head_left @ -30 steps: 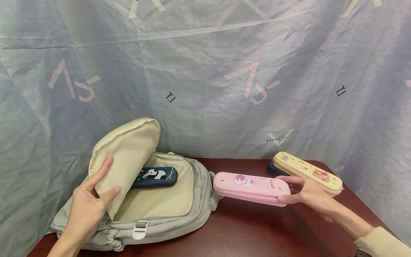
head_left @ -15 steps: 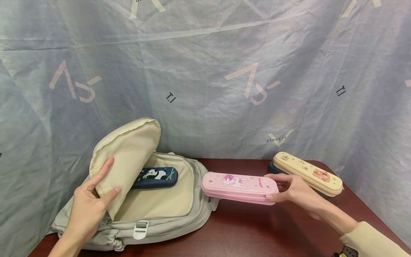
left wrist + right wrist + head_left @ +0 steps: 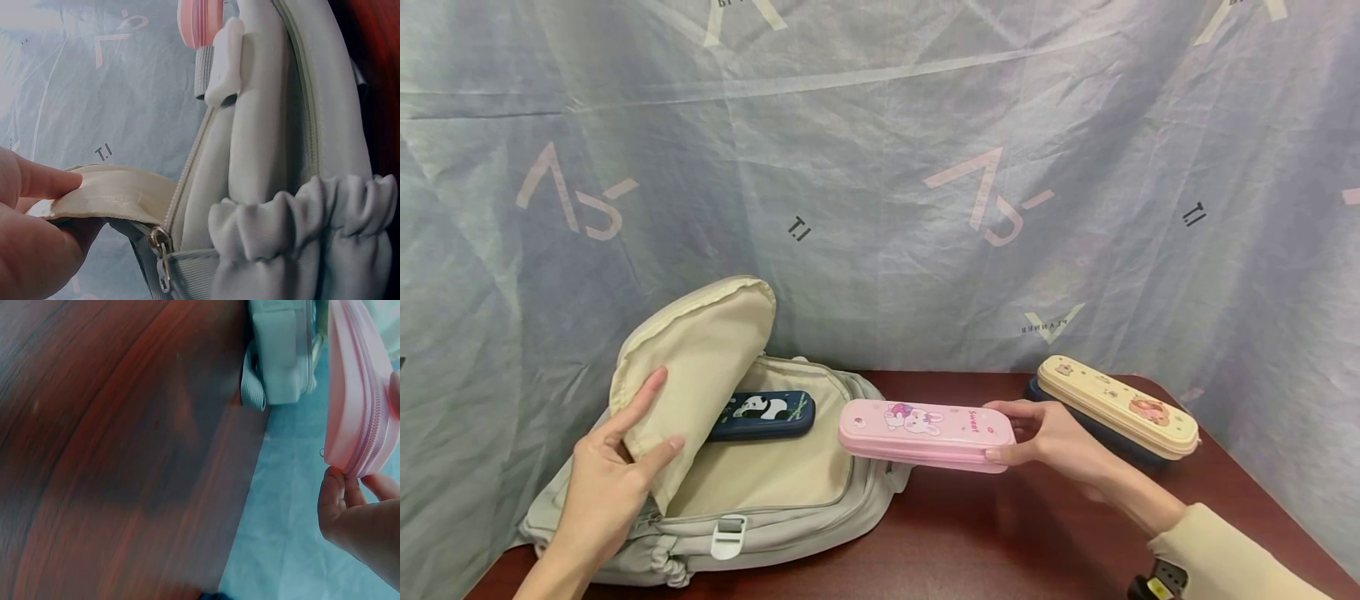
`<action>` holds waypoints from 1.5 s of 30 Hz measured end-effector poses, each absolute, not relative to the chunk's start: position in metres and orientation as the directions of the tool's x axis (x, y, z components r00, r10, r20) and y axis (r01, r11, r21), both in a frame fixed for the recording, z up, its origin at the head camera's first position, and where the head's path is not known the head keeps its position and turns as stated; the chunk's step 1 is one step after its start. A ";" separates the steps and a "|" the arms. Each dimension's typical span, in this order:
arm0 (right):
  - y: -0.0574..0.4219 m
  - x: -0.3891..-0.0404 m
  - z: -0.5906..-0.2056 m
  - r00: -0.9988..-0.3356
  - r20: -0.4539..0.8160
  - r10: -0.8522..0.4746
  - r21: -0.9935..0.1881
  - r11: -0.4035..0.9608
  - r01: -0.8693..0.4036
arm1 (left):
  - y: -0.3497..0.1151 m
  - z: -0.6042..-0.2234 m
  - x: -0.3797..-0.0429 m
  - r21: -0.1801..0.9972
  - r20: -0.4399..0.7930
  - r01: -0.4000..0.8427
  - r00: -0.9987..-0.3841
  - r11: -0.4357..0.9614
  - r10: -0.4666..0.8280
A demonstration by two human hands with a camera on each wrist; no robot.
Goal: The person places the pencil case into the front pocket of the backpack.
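The right hand (image 3: 1048, 437) pinches one end of a pink, rounded, zippered pencil case (image 3: 925, 429) with a rabbit print, raised above the dark red-brown wooden table (image 3: 970, 533). Its far end overlaps the edge of a pale grey fabric backpack (image 3: 797, 537) in the head view. The left hand (image 3: 606, 479) pinches the backpack's raised cream-lined flap (image 3: 700, 358), which partly hides a navy panda-print case (image 3: 767, 414) inside. Behind the right hand, a pale yellow oblong case (image 3: 1116, 404) sits atop a dark blue one (image 3: 1131, 447).
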State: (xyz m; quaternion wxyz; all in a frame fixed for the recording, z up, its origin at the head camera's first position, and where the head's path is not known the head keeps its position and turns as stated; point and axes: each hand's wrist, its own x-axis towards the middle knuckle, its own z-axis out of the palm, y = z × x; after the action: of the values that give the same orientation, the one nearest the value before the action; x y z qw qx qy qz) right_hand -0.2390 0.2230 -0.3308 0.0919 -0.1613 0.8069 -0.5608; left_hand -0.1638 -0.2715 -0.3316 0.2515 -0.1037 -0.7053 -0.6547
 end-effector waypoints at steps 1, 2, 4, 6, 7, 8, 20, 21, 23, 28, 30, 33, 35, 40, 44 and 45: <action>0.220 -0.239 -0.332 -0.931 0.031 -0.363 -0.934 0.320 -0.156 | -0.271 -0.332 -0.164 0.871 0.491 0.476 -0.852 0.124 -0.183; 0.217 -0.240 -0.333 -0.931 0.030 -0.363 -0.934 0.321 -0.155 | -0.271 -0.331 -0.164 0.871 0.492 0.475 -0.852 0.128 -0.182; 0.212 -0.240 -0.335 -0.933 0.029 -0.359 -0.937 0.316 -0.151 | -0.271 -0.331 -0.164 0.869 0.493 0.476 -0.851 0.135 -0.180; 0.206 -0.240 -0.336 -0.933 0.030 -0.359 -0.939 0.310 -0.150 | -0.271 -0.331 -0.165 0.870 0.493 0.475 -0.852 0.134 -0.178; 0.203 -0.240 -0.336 -0.932 0.035 -0.362 -0.939 0.307 -0.155 | -0.271 -0.331 -0.164 0.869 0.494 0.477 -0.851 0.132 -0.177; 0.199 -0.241 -0.336 -0.931 0.039 -0.363 -0.940 0.302 -0.157 | -0.271 -0.331 -0.165 0.869 0.494 0.477 -0.851 0.131 -0.177; 0.157 -0.248 -0.336 -0.908 0.084 -0.410 -0.954 0.230 -0.193 | -0.270 -0.332 -0.163 0.870 0.492 0.474 -0.851 0.131 -0.186; 0.154 -0.249 -0.336 -0.908 0.087 -0.410 -0.953 0.231 -0.196 | -0.270 -0.332 -0.163 0.872 0.490 0.472 -0.852 0.131 -0.187; 0.147 -0.250 -0.336 -0.907 0.097 -0.411 -0.949 0.236 -0.209 | -0.271 -0.332 -0.163 0.873 0.488 0.471 -0.852 0.128 -0.190; 0.131 -0.251 -0.336 -0.902 0.110 -0.417 -0.945 0.239 -0.225 | -0.271 -0.333 -0.163 0.870 0.493 0.477 -0.848 0.128 -0.195; 0.125 -0.252 -0.335 -0.899 0.105 -0.426 -0.948 0.231 -0.220 | -0.270 -0.333 -0.163 0.868 0.497 0.480 -0.845 0.127 -0.197; 0.118 -0.254 -0.334 -0.896 0.102 -0.432 -0.946 0.237 -0.221 | -0.270 -0.333 -0.163 0.863 0.505 0.490 -0.839 0.121 -0.201; 0.114 -0.256 -0.333 -0.895 0.104 -0.434 -0.942 0.247 -0.229 | -0.270 -0.333 -0.162 0.860 0.511 0.498 -0.835 0.113 -0.205; 0.104 -0.261 -0.334 -0.899 0.102 -0.427 -0.934 0.271 -0.235 | -0.269 -0.333 -0.162 0.855 0.518 0.509 -0.827 0.102 -0.219; 0.093 -0.262 -0.336 -0.903 0.106 -0.416 -0.931 0.277 -0.237 | -0.269 -0.333 -0.162 0.857 0.515 0.504 -0.827 0.106 -0.227; 0.090 -0.262 -0.336 -0.904 0.107 -0.415 -0.931 0.277 -0.238 | -0.268 -0.333 -0.162 0.857 0.515 0.505 -0.826 0.105 -0.229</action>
State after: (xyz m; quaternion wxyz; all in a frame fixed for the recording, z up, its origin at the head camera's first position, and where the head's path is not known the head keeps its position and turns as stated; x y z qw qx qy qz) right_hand -0.2621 0.0904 -0.3362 0.0783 -0.2052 0.7951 -0.5652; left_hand -0.1618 -0.2683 -0.3327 0.2772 -0.1000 -0.6896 -0.6615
